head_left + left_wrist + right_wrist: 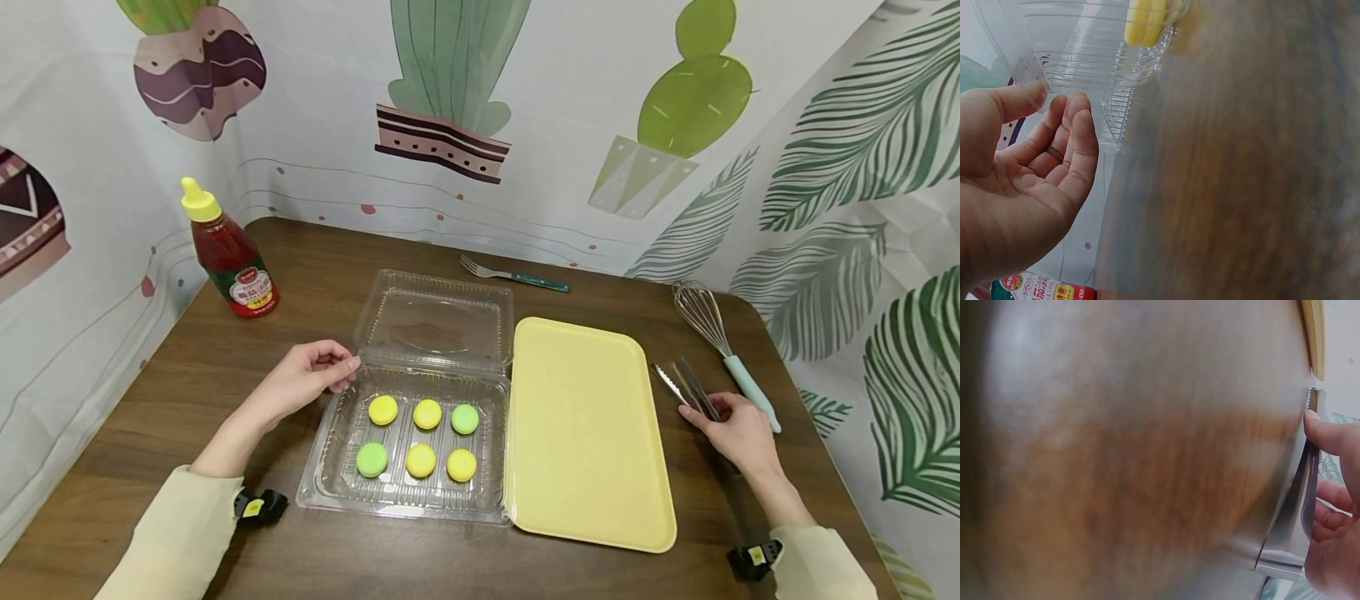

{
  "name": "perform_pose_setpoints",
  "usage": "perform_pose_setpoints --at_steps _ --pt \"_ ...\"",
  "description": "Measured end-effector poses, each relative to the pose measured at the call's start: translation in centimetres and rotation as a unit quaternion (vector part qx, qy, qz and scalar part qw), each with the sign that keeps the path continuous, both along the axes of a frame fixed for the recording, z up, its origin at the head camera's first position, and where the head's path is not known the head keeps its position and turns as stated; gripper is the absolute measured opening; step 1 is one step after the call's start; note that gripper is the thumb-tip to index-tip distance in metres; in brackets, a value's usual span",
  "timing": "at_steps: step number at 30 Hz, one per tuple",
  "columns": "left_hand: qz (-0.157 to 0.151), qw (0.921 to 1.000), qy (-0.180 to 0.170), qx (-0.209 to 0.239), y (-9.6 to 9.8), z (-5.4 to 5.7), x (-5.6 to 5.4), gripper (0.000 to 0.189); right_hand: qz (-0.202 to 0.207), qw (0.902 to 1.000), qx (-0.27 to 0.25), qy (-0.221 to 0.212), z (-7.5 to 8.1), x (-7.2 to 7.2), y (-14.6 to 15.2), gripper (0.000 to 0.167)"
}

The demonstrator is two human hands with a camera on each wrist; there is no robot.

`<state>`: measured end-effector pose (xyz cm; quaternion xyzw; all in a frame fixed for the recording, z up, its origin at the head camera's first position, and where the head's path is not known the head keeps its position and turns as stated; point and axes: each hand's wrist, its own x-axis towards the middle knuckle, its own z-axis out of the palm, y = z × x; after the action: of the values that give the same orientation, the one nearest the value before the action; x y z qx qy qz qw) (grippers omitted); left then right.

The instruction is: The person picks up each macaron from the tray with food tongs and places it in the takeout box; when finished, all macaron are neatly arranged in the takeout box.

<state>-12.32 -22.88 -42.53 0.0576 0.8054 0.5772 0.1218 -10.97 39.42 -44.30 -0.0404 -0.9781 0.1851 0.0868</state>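
Observation:
A clear plastic clamshell box (pixel 405 510) lies with its lid (pixel 435 321) folded back. Several round yellow and green macarons (pixel 421 460) sit inside it in two rows. At the box's upper left corner, my left hand (pixel 303 379) pinches the rim between thumb and fingertips; the left wrist view shows the thumb (pixel 1019 101) against the clear plastic. My right hand (pixel 742 429) holds metal tongs (pixel 1291 531) low over the table's right side, thumb on one arm and fingers at the other. Their serrated tips (pixel 670 385) are apart, with nothing between them.
A yellow tray (pixel 585 433) lies against the box's right side. Beyond the tongs is a whisk (pixel 742 383) with a light blue handle. A fork (pixel 517 276) lies at the back, and a ketchup bottle (pixel 232 267) stands at the back left near the cloth backdrop.

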Motion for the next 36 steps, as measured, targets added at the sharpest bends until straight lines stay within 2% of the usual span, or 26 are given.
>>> perform_pose_setpoints --at_steps 17,29,33,36 --pt "-0.001 0.9999 0.004 -0.013 0.0 0.1 0.0 0.029 -0.001 0.9999 0.011 -0.003 0.2 0.3 0.0 0.058" --pt "-0.011 0.9997 -0.008 -0.018 -0.3 0.5 0.1 0.032 0.001 0.9993 0.017 -0.035 0.5 -0.1 0.0 0.069" --pt "-0.008 0.9997 -0.006 -0.024 -0.6 0.5 -0.1 0.035 -0.003 0.9996 0.017 -0.023 0.8 -0.1 -0.6 0.074" --pt "-0.002 0.9995 -0.002 -0.032 -0.9 0.6 -0.2 0.036 -0.002 0.9998 0.016 0.008 1.2 -0.4 -1.3 0.075"
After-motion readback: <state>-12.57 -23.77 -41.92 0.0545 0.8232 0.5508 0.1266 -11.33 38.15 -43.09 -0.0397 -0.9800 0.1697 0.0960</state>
